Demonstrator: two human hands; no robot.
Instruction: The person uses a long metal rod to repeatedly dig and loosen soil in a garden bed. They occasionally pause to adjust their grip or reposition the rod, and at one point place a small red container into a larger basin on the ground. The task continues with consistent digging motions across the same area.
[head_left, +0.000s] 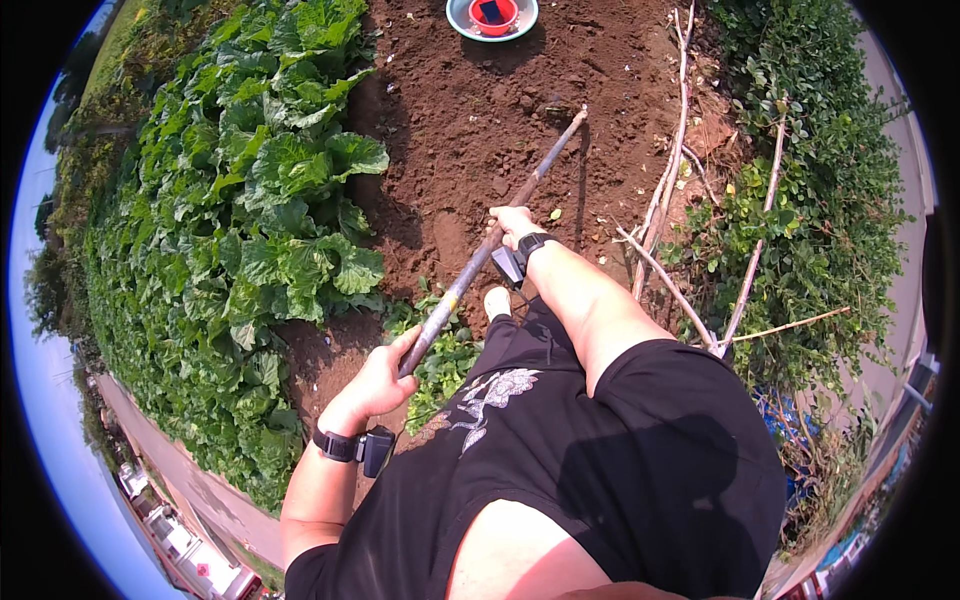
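Note:
A long, worn tool handle (469, 274) slants from lower left to upper right in front of my body. My left hand (379, 379) grips its near end, beside my hip. Farther up, around the middle, my right hand (514, 225) is wrapped around the shaft. The far end of the handle comes down at the loosened brown soil (487, 142). Any blade there is hard to make out against the dirt. Each of my wrists wears a dark strap with a small box.
Leafy green cabbage-like plants (247, 202) grow thickly on the left. Ahead on the soil stands a pale basin (454, 22) with a red bowl (495, 28) and a dark object inside. Bare branches (675, 142) lean along a green hedge (817, 187) on the right. My shoe (497, 301) is on the soil.

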